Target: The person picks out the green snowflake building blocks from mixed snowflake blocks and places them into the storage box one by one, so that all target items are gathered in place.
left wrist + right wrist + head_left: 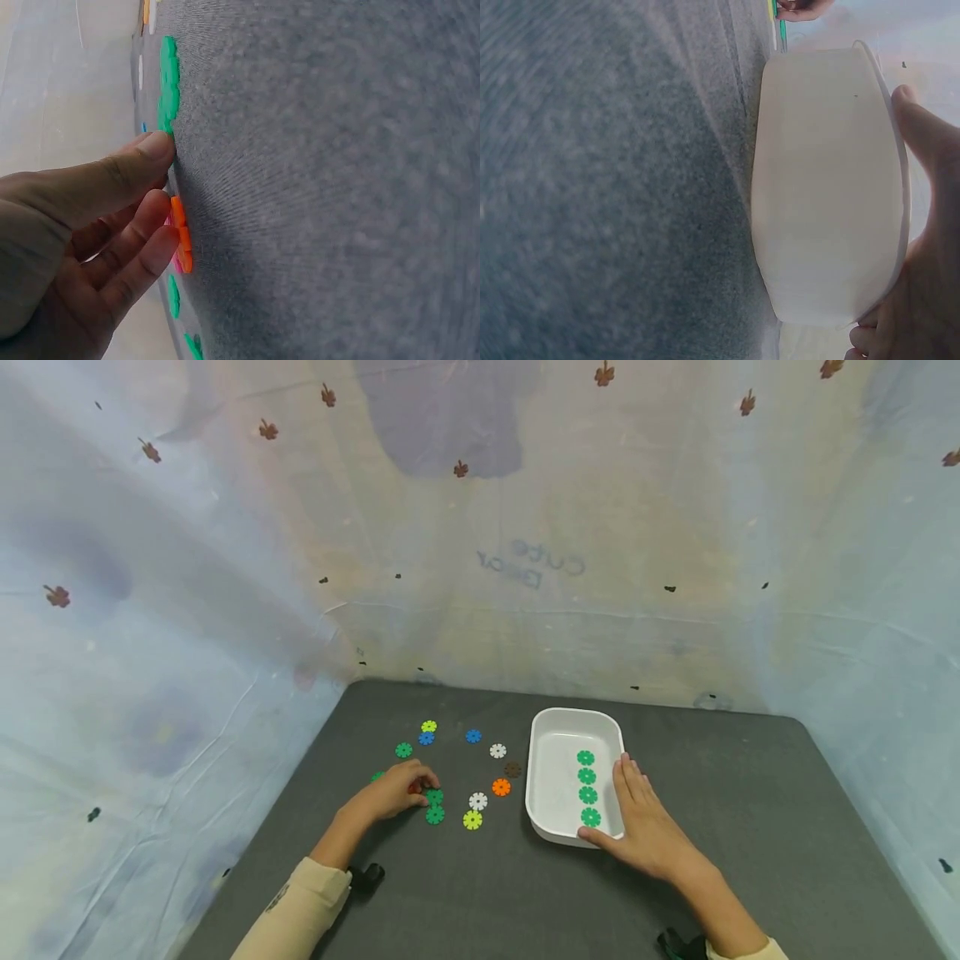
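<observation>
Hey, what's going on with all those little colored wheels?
A person is at a gray table. The left hand has its fingers at a green wheel; whether they grip it isn't clear. The right hand rests on the rim of a white tub, on its right side. Inside the tub, four green wheels lie in a row. More wheels, including orange, white, yellow, blue and brown ones, lie on the table left of the tub.

Left hand point(401, 789): fingers bent, thumb extended | Right hand point(647, 833): fingers straight, thumb spread | Left forearm point(332, 846), right forearm point(722, 906): angled inward
</observation>
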`<state>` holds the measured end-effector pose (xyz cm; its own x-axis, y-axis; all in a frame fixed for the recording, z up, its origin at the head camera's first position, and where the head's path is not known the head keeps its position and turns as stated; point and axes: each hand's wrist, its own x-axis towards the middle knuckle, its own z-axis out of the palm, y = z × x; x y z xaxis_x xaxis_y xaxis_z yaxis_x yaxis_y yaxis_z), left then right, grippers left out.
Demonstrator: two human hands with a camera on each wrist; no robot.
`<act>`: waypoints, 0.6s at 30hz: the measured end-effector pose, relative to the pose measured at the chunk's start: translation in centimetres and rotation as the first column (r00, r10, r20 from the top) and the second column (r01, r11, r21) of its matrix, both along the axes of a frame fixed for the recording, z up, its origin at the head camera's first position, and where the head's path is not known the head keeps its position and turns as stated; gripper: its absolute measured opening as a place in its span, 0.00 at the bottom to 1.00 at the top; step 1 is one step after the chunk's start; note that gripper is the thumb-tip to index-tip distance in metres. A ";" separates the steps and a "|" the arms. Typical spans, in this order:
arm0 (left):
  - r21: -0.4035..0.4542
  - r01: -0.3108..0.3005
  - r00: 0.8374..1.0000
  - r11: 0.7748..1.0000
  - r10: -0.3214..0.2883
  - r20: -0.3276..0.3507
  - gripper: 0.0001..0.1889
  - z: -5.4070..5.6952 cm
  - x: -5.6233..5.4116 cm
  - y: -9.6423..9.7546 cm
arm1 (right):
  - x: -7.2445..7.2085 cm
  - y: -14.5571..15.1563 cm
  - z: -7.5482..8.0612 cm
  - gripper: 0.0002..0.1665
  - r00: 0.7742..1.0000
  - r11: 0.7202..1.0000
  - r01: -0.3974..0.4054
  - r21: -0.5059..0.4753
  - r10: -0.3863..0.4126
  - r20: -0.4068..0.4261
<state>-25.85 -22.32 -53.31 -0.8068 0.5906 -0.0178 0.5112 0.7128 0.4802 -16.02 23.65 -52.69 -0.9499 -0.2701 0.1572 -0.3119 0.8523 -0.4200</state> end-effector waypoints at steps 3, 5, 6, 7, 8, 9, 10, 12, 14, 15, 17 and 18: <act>-0.008 -0.016 1.000 1.000 0.016 0.013 0.11 0.2 0.0 0.2 | 0.0 0.1 0.0 0.78 1.000 1.000 0.005 0.005 -0.005 0.014; -0.011 -0.024 0.999 1.000 0.024 0.028 0.11 0.3 0.0 0.3 | 0.0 0.1 0.1 0.78 1.000 1.000 0.005 0.006 -0.006 0.022; -0.013 -0.027 0.999 1.000 0.027 0.034 0.10 0.4 -0.1 0.4 | 0.0 0.2 0.0 0.78 1.000 1.000 0.006 0.005 -0.006 0.025; -0.013 -0.030 0.999 0.999 0.031 0.041 0.11 0.4 -0.1 0.4 | 0.0 0.2 0.1 0.77 1.000 1.000 0.006 0.003 -0.006 0.028; -0.018 -0.033 0.998 0.999 0.034 0.048 0.11 0.4 -0.1 0.5 | 0.0 0.2 0.1 0.78 0.999 1.000 0.006 0.000 -0.006 0.031; -0.022 -0.036 0.998 0.999 0.037 0.055 0.11 0.5 -0.2 0.5 | 0.0 0.2 0.1 0.77 0.999 1.000 0.006 -0.001 -0.006 0.032; -0.026 -0.035 0.997 0.999 0.037 0.061 0.11 0.5 -0.3 0.6 | 0.1 0.2 0.1 0.77 0.999 1.000 0.005 -0.002 -0.005 0.032; -0.040 -0.036 0.996 0.999 0.039 0.075 0.11 0.6 -0.4 0.7 | 0.1 0.2 0.1 0.77 0.999 1.000 0.005 -0.004 -0.005 0.033; -0.045 -0.029 0.995 0.999 0.033 0.094 0.12 0.9 -0.5 0.9 | 0.1 0.2 0.1 0.77 0.999 1.000 0.005 -0.005 -0.004 0.032; -0.049 -0.026 0.994 0.998 0.031 0.104 0.12 0.9 -0.5 1.0 | 0.1 0.2 0.1 0.77 1.000 1.000 0.005 -0.006 -0.004 0.030; -0.056 -0.021 0.992 0.998 0.028 0.123 0.12 1.1 -0.6 1.2 | 0.1 0.2 0.1 0.77 1.000 1.000 0.005 -0.007 -0.004 0.030; -0.056 -0.019 0.991 0.998 0.026 0.131 0.12 1.2 -0.6 1.2 | 0.1 0.2 0.2 0.77 1.000 1.000 0.004 -0.007 -0.004 0.031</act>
